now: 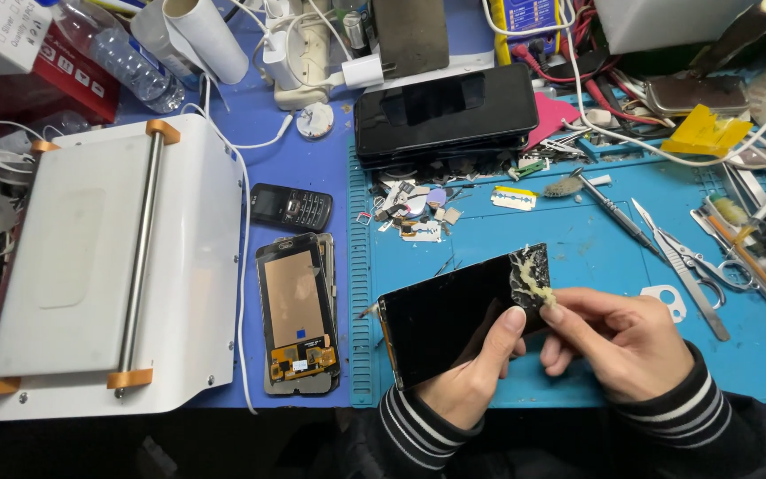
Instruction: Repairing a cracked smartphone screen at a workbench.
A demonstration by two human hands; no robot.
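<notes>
In the head view, low in the centre of the frame, the left hand (467,377) gripped a black rectangular glass phone screen (454,315) from beneath, thumb pressed on its face, tilted above the blue counter (596,257). The right hand (618,341) pinched yellowish glue residue (534,282) at the screen's upper right corner. Both striped sleeves ran off the bottom edge; the left fingers were hidden behind the screen.

1. The phone screen (449,319) is glossy black, with a yellowish-white glue smear (532,277) at one corner.
2. The work mat (596,257) is bright blue.
3. Both sleeves (667,417) are black with white stripes.
4. The laminating machine (108,266) is white with orange clips.
5. The keypad phone (292,207) is black.
6. The display panel (297,310) is copper-brown, framed black.
</notes>
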